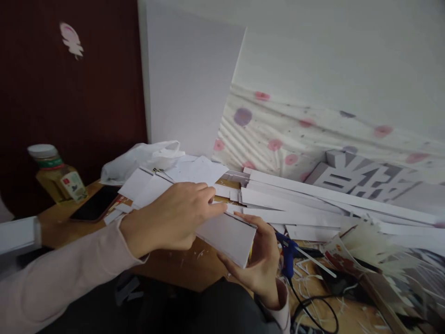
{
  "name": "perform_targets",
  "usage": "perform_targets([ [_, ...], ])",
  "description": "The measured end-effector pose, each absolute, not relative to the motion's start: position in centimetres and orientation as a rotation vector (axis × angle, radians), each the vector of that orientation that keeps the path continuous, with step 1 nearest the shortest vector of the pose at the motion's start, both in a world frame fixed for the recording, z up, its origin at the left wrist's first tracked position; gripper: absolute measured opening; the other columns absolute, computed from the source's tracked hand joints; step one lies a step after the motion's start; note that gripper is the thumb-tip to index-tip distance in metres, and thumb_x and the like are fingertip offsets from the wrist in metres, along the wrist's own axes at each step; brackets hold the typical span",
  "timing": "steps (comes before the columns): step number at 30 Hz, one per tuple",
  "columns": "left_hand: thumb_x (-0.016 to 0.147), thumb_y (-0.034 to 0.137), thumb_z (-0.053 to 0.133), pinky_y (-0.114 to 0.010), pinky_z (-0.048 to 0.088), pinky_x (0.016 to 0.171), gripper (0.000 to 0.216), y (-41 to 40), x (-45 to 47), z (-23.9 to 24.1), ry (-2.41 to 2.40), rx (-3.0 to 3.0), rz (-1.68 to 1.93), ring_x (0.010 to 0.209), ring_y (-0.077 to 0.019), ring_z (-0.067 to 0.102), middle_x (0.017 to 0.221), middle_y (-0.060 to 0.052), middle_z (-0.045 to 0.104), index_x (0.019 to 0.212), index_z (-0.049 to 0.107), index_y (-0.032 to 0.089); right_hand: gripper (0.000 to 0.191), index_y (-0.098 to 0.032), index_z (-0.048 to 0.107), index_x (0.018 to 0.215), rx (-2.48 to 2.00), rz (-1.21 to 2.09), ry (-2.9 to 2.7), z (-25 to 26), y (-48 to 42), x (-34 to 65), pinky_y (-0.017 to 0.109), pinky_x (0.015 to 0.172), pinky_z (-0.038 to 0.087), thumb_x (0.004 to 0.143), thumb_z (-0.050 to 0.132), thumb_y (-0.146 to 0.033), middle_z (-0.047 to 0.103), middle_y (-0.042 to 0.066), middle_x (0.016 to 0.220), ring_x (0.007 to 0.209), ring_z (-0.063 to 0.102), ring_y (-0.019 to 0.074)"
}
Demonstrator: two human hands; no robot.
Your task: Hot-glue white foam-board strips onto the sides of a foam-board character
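Observation:
My left hand [174,215] lies over a white foam-board piece [225,236], fingers bent and pressed on its top near the far edge. My right hand [260,260] cups the same piece from below and at its near right corner, thumb on the upper edge. The piece sits tilted above the wooden table [181,266]. Loose white paper sheets [167,178] are piled just behind my left hand.
Long white board strips [330,204] fan out to the right. A blue glue gun [287,255] with a black cord lies right of my right hand. A black phone [95,204], a capped jar [57,174] and a white plastic bag [139,160] stand at left. Cut-out white letters [365,176] rest at back right.

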State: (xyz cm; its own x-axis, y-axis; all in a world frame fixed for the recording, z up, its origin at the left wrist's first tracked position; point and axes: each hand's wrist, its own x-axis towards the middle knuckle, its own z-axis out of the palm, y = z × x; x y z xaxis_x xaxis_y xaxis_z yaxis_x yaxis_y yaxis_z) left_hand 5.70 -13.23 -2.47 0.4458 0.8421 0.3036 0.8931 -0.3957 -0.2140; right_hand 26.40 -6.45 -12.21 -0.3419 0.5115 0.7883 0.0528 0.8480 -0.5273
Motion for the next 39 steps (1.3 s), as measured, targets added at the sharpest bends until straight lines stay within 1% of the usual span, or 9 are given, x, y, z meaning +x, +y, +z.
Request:
perform_targets([
  [5,0.065,0.006,0.059,-0.031,0.042,0.059,0.051,-13.3,5.7,-2.1,-1.506,-2.368,-0.187,0.078,-0.0232,0.060,0.089,-0.005,0.060,0.113,0.062,0.023,0.066,-0.025,0.054,0.125,-0.471,0.497,-1.900,-12.0,-6.3,26.3,0.047,0.095,0.053,0.068,0.086,-0.034,0.064,0.010,0.121,0.112,0.064,0.0297],
  [9,0.065,0.008,0.061,-0.030,0.043,0.060,0.054,-13.6,5.7,-1.8,-1.485,-2.340,-0.147,0.080,-0.0230,0.062,0.091,-0.005,0.063,0.116,0.062,0.023,0.066,-0.024,0.052,0.126,-0.509,0.478,-1.946,-11.2,-6.5,26.4,0.045,0.094,0.053,0.070,0.085,-0.037,0.064,0.011,0.121,0.113,0.064,0.0289],
  [16,0.068,0.012,0.064,-0.034,0.047,0.067,0.047,-13.7,5.9,-1.0,-1.534,-2.359,-0.084,0.086,-0.0262,0.065,0.094,-0.007,0.064,0.114,0.064,0.020,0.057,-0.021,0.052,0.114,-0.511,0.327,-2.217,-7.3,-6.2,27.2,0.035,0.081,0.053,0.071,0.084,-0.041,0.068,0.007,0.106,0.096,0.067,0.0244],
  [19,0.068,0.020,0.069,-0.036,0.049,0.069,0.048,-13.0,6.1,-1.0,-1.554,-2.348,-0.070,0.088,-0.0288,0.065,0.095,-0.008,0.064,0.115,0.064,0.020,0.055,-0.021,0.052,0.106,-0.529,0.198,-2.364,-5.5,-5.5,27.6,0.034,0.073,0.050,0.068,0.084,-0.045,0.069,0.007,0.098,0.086,0.067,0.0256],
  [21,0.067,0.027,0.073,-0.037,0.050,0.070,0.051,-12.5,6.4,-1.0,-1.569,-2.341,-0.061,0.090,-0.0304,0.066,0.096,-0.008,0.065,0.117,0.063,0.021,0.055,-0.020,0.052,0.102,-0.566,0.090,-2.445,-4.5,-5.2,27.9,0.035,0.071,0.048,0.067,0.084,-0.047,0.069,0.008,0.093,0.083,0.066,0.0277],
  [26,0.067,0.029,0.072,-0.039,0.051,0.071,0.052,-12.0,7.2,-0.8,-1.589,-2.325,-0.004,0.094,-0.0328,0.066,0.099,-0.010,0.066,0.118,0.062,0.022,0.052,-0.018,0.052,0.101,-0.636,-0.101,-2.600,-2.9,-5.0,28.2,0.036,0.071,0.044,0.068,0.082,-0.044,0.070,0.011,0.086,0.078,0.067,0.0307],
  [34,0.071,0.033,0.072,-0.043,0.052,0.076,0.058,-13.1,7.5,-0.7,-1.634,-2.292,0.051,0.097,-0.0346,0.066,0.104,-0.011,0.065,0.126,0.058,0.021,0.049,-0.017,0.053,0.101,-0.569,-0.142,-2.715,-2.0,-5.5,27.8,0.037,0.074,0.044,0.070,0.080,-0.044,0.071,0.013,0.092,0.083,0.066,0.0311],
  [36,0.070,0.030,0.073,-0.043,0.053,0.078,0.060,-13.5,7.6,-0.9,-1.642,-2.280,0.050,0.099,-0.0346,0.066,0.106,-0.012,0.064,0.127,0.058,0.020,0.049,-0.016,0.054,0.103,-0.540,-0.116,-2.701,-2.2,-5.7,27.8,0.039,0.077,0.045,0.070,0.080,-0.042,0.071,0.014,0.094,0.086,0.066,0.0318],
  [39,0.069,0.028,0.072,-0.043,0.053,0.077,0.062,-14.3,7.5,-0.8,-1.647,-2.263,0.025,0.102,-0.0342,0.065,0.108,-0.011,0.064,0.128,0.057,0.021,0.056,-0.015,0.055,0.109,-0.494,-0.065,-2.639,-2.5,-6.0,28.0,0.042,0.084,0.047,0.067,0.083,-0.038,0.070,0.016,0.105,0.096,0.066,0.0332],
])
